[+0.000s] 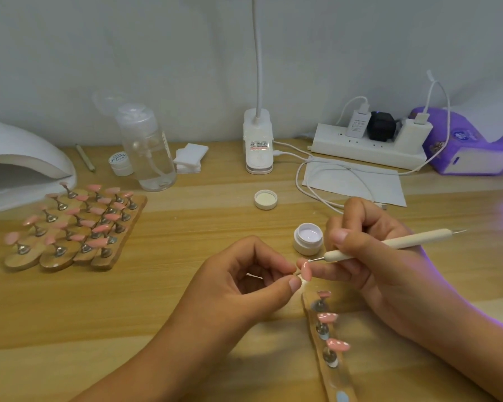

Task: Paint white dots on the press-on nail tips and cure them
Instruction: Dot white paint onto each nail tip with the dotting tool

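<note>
Now: dotting a pink tip

The left hand (244, 275) is pinching a pink tip (306, 269), holding it just above the far end of the wooden strip (339, 378) on the bench (186, 221). The right hand (372, 256) is gripping the pen (389, 243), its ball end sitting right at the tip's upper edge. Three more tips (327, 316) are standing on the strip, two showing white dots. The open gel pot (308, 239) is sitting just behind, its lid (265, 199) lying farther back.
</note>
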Demonstrator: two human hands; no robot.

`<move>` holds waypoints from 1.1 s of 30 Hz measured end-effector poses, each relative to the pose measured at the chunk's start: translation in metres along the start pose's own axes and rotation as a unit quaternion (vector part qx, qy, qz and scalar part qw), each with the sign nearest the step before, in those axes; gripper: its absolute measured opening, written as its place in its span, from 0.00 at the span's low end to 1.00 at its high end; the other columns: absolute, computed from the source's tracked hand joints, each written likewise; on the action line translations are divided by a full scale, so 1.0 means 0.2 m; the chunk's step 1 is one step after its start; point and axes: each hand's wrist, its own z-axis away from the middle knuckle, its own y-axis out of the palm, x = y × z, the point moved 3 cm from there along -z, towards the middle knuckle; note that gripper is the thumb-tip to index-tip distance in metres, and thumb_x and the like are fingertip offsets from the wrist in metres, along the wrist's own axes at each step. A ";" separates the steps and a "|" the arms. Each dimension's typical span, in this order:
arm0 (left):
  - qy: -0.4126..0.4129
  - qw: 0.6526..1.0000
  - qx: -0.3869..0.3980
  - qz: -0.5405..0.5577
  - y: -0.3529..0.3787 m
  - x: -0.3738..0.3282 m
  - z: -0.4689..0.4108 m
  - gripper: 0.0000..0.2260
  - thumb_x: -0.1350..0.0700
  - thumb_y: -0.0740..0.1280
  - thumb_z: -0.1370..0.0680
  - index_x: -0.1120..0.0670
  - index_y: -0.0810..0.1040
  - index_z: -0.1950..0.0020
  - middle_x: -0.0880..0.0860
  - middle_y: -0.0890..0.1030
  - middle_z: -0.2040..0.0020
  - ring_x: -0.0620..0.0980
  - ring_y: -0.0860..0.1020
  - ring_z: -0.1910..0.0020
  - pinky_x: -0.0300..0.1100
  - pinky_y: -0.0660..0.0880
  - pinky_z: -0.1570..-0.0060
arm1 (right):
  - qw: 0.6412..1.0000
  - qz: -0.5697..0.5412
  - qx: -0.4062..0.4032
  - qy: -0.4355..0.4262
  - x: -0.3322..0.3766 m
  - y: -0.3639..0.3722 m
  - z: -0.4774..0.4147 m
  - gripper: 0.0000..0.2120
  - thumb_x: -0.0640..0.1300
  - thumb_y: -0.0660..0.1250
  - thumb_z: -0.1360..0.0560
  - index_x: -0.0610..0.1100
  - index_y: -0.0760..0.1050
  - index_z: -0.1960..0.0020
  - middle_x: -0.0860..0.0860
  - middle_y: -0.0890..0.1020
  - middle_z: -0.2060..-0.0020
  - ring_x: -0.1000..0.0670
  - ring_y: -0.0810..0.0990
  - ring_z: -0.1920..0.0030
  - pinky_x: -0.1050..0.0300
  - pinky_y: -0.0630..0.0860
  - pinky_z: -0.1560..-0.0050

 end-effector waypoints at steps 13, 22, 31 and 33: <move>0.002 1.000 -0.001 -0.008 0.00 -0.01 0.00 0.04 0.57 0.74 0.33 0.49 0.81 0.63 0.49 0.81 0.65 0.42 0.75 0.67 0.32 0.71 0.69 | 1.000 0.003 -0.002 -0.003 0.00 0.00 0.00 0.11 0.40 0.71 0.33 0.46 0.70 0.69 0.52 0.70 0.74 0.58 0.72 0.72 0.54 0.82 0.60; 0.008 1.000 0.003 -0.024 0.00 0.00 0.00 0.04 0.57 0.74 0.32 0.49 0.81 0.63 0.47 0.80 0.65 0.41 0.74 0.67 0.32 0.71 0.69 | 1.000 0.008 0.011 -0.003 0.00 0.01 0.00 0.11 0.39 0.70 0.33 0.46 0.70 0.69 0.51 0.70 0.73 0.58 0.71 0.72 0.56 0.81 0.61; 0.009 1.000 -0.001 -0.024 0.00 -0.01 0.01 0.04 0.57 0.74 0.32 0.50 0.81 0.63 0.49 0.81 0.64 0.42 0.74 0.66 0.32 0.71 0.68 | 0.999 0.025 0.024 -0.006 0.00 0.01 0.01 0.10 0.42 0.70 0.33 0.46 0.70 0.68 0.50 0.70 0.73 0.58 0.70 0.72 0.56 0.81 0.59; 0.011 1.000 0.000 -0.021 0.00 -0.01 0.01 0.04 0.57 0.74 0.32 0.49 0.81 0.63 0.47 0.82 0.64 0.42 0.74 0.66 0.32 0.71 0.68 | 1.000 0.013 0.018 -0.006 0.00 0.01 0.01 0.09 0.43 0.69 0.32 0.47 0.71 0.68 0.51 0.71 0.73 0.57 0.70 0.72 0.55 0.81 0.59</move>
